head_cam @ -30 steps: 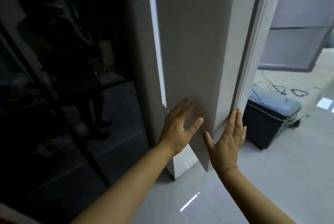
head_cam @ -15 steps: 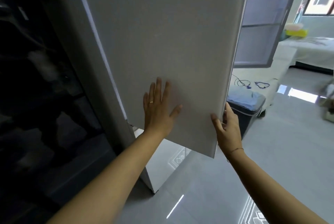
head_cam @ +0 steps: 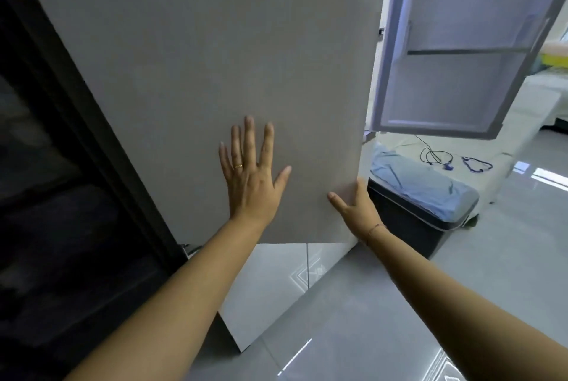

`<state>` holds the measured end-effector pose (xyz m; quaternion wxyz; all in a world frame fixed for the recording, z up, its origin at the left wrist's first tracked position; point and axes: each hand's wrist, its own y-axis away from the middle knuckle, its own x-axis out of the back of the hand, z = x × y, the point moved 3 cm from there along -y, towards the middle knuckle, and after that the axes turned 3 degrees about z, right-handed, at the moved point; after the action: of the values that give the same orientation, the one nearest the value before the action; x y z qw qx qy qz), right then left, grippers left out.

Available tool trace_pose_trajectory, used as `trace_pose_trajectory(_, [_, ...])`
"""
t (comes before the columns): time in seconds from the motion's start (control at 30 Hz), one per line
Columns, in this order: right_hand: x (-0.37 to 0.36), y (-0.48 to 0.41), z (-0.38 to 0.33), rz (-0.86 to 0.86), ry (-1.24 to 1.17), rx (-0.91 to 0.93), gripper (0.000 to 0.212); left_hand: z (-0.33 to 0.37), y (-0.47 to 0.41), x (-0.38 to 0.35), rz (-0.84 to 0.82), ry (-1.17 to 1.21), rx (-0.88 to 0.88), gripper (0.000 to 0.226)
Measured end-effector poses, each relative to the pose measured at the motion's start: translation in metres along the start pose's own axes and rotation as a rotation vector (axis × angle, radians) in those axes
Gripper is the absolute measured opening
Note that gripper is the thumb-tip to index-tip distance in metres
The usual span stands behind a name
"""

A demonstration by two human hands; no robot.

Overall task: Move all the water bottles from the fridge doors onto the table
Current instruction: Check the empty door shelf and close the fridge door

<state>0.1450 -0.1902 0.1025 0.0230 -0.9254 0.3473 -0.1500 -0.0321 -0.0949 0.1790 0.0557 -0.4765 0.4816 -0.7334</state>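
Straight ahead in the head view, filling most of the picture: a broad grey fridge door (head_cam: 233,51), its outer face turned to the camera and blocking whatever sits on its inner side. No water bottles visible anywhere; where they are, cannot tell. No brand mark, label or writing readable on the door or elsewhere.

Left hand (head_cam: 250,177) laid flat against the door face, fingers spread wide and pointing up, palm touching the panel, a gold ring (head_cam: 238,166) on one finger. Right hand (head_cam: 356,204) at the door's lower right edge, thumb out on the front face, remaining fingers curled round behind the edge and hidden there, so gripping the door's edge; a thin red thread around that wrist.

To the left, a dark glossy panel (head_cam: 55,196) with faint reflections. Below the door, a white lower panel (head_cam: 270,282) reaching down to the shiny grey tiled floor (head_cam: 353,334). To the right, a second door (head_cam: 461,42) swung open, frame grey, pale translucent panels. Beneath it, a dark bin (head_cam: 412,220) lined with a pale blue bag, just beside the right hand in the picture but farther back. Behind the bin, a black cable (head_cam: 430,153) and a blue looped cord (head_cam: 478,164) lying on a white surface.
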Motion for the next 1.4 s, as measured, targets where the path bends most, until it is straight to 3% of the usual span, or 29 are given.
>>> trace_pose_trajectory(0.3, [-0.027,-0.102,0.012,-0.062,-0.042,-0.023,0.053,-0.028,-0.062,-0.053,0.069,-0.237,-0.036,0.088])
trace_pose_trajectory(0.63, [-0.074,-0.185,0.015,-0.101,-0.037,-0.081,0.071,-0.056,-0.091,-0.104,0.104,-0.378,-0.020,0.113])
trace_pose_trajectory(1.17, [-0.103,-0.226,0.016,-0.117,-0.002,-0.051,0.065,-0.073,-0.103,-0.131,0.199,-0.593,-0.004,0.108])
trace_pose_trajectory(1.4, [-0.115,-0.242,0.010,-0.150,0.044,-0.054,0.067,-0.076,-0.110,-0.134,0.141,-0.649,0.034,0.109])
